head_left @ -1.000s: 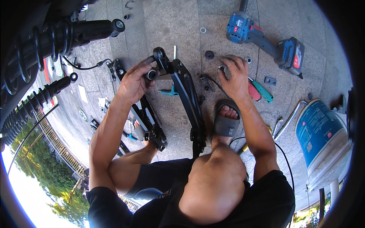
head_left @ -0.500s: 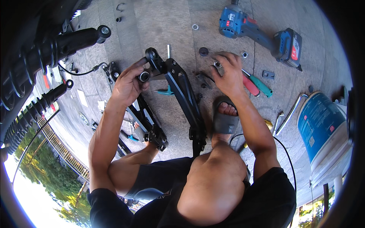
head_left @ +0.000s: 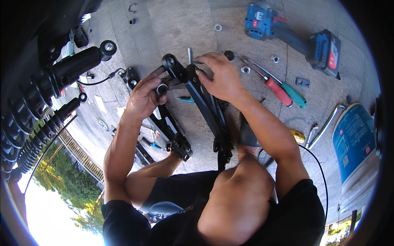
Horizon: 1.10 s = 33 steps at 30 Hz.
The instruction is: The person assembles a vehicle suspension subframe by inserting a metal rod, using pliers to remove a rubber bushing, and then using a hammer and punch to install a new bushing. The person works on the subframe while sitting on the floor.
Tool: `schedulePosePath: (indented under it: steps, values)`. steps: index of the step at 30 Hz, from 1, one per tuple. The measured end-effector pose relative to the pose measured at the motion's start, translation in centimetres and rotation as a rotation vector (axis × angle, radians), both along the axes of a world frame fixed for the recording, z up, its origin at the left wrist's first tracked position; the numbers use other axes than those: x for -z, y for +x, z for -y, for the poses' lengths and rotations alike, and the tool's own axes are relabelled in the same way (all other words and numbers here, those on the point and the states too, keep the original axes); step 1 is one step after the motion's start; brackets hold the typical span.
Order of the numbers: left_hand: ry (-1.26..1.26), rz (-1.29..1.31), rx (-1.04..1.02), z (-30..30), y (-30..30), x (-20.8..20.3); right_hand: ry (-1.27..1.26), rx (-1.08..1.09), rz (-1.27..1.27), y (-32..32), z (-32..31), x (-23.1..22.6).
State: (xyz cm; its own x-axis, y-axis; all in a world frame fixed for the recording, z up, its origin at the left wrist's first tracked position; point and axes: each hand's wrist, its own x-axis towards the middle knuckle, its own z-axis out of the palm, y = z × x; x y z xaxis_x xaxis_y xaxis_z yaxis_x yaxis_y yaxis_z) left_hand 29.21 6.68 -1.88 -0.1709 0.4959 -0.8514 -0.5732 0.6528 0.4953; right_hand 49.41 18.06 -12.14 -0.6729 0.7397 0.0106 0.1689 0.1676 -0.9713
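My left hand [head_left: 143, 96] is closed around a short, round metal sleeve [head_left: 161, 88] with a bright rim and a hollow end. Its upper fingers reach the upper end of a black metal arm [head_left: 205, 100], which stands upright between my legs and has a round eye [head_left: 169, 61] at its top. Across from it, my right hand [head_left: 219, 76] has thumb and fingers apart, the thumb against the arm's upper end. The fingertips come close to a thin silver rod [head_left: 189, 56]; whether they touch it is hidden.
Right of my hands lie a ring-shaped nut [head_left: 245, 69], red-handled [head_left: 279, 92] and green-handled [head_left: 294, 95] screwdrivers and a blue cordless impact wrench [head_left: 287, 37]. A blue bucket [head_left: 353, 135] stands at far right. Black shock absorbers [head_left: 65, 67] project from the left. Another black frame part [head_left: 168, 127] stands beside my left leg.
My right hand has moved left, from beside the ring-shaped nut to the top of the black arm. My left hand keeps hold of the sleeve. The whole view has shifted slightly.
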Motion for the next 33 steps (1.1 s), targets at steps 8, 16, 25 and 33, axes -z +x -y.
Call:
schedulePosePath:
  steps: [8,16,25,33]
  values:
    - [0.091,-0.150,0.045,-0.1,0.8,-1.0,-0.119,-0.067,-0.147,-0.8,0.5,-1.6]
    - [0.236,-0.227,0.166,-0.7,3.1,-1.9,-0.272,-0.146,-0.284,-1.0,1.7,-4.4]
    - [0.267,-0.253,0.227,-0.9,4.1,-3.0,-0.318,-0.075,-0.342,-0.2,1.6,-5.0]
    - [0.290,-0.269,0.242,-1.0,4.2,-3.2,-0.346,-0.068,-0.382,-0.2,1.5,-5.0]
